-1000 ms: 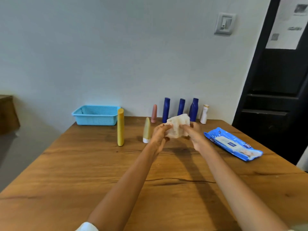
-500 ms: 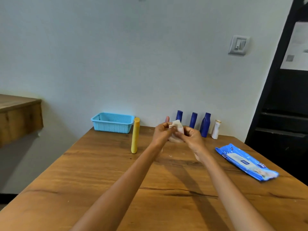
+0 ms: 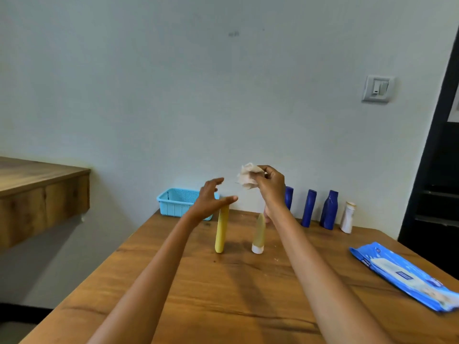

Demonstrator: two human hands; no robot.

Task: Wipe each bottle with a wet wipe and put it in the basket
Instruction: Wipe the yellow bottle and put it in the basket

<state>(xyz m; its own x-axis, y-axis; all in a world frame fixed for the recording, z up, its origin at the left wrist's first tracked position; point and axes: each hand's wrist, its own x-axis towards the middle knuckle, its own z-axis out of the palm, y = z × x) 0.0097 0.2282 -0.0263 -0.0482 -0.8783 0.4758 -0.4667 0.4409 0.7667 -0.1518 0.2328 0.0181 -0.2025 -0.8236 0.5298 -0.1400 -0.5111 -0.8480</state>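
Observation:
My right hand (image 3: 272, 186) pinches a crumpled white wet wipe (image 3: 247, 176) held up above the table. My left hand (image 3: 211, 201) is open with spread fingers, just above the top of a tall yellow bottle (image 3: 221, 232) that stands upright. A pale yellow tube with a white cap (image 3: 258, 235) stands beside it, under my right wrist. Three dark blue bottles (image 3: 308, 208) and a small white bottle (image 3: 347, 217) stand in a row by the wall. A light blue basket (image 3: 173, 202) sits at the table's far left corner, partly hidden by my left hand.
A blue pack of wet wipes (image 3: 407, 276) lies near the wooden table's (image 3: 236, 294) right edge. A wooden shelf (image 3: 37, 192) juts out at the left. A dark doorway (image 3: 437, 182) is at the right, and a wall switch (image 3: 377, 89) above.
My left hand has let go of the wipe and moved left over the tall yellow bottle. My right hand has lifted the wipe higher. The camera has tilted up.

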